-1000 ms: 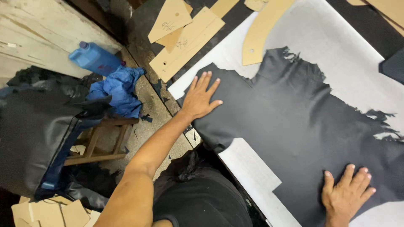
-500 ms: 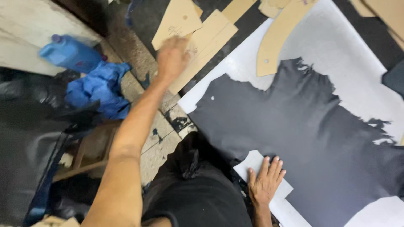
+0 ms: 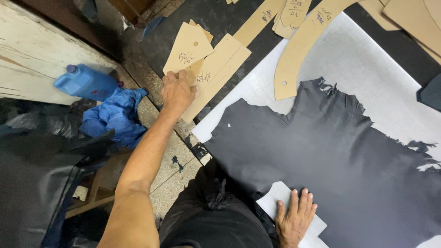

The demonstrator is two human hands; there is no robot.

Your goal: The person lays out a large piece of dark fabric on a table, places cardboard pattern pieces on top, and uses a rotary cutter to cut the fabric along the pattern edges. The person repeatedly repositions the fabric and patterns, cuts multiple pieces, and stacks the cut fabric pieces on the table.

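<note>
A large black leather hide (image 3: 330, 156) lies spread over a white sheet (image 3: 367, 69) on the floor. My left hand (image 3: 177, 92) reaches out to a small stack of tan cardboard pattern pieces (image 3: 206, 64) to the left of the hide, its fingers closed on the pieces' near edge. My right hand (image 3: 294, 220) rests flat with fingers spread at the hide's near edge, partly on a white paper scrap (image 3: 280, 195).
A long curved cardboard pattern (image 3: 303, 46) lies over the white sheet's top edge, with more patterns (image 3: 413, 23) at the upper right. A blue plastic jug (image 3: 85, 82) and blue cloth (image 3: 115, 117) sit left. Black material (image 3: 36, 179) covers a wooden stool (image 3: 92, 202).
My left hand left the hide and reached up-left to the cardboard pieces, now gripping them. My right hand slid left along the hide's near edge onto the paper scrap.
</note>
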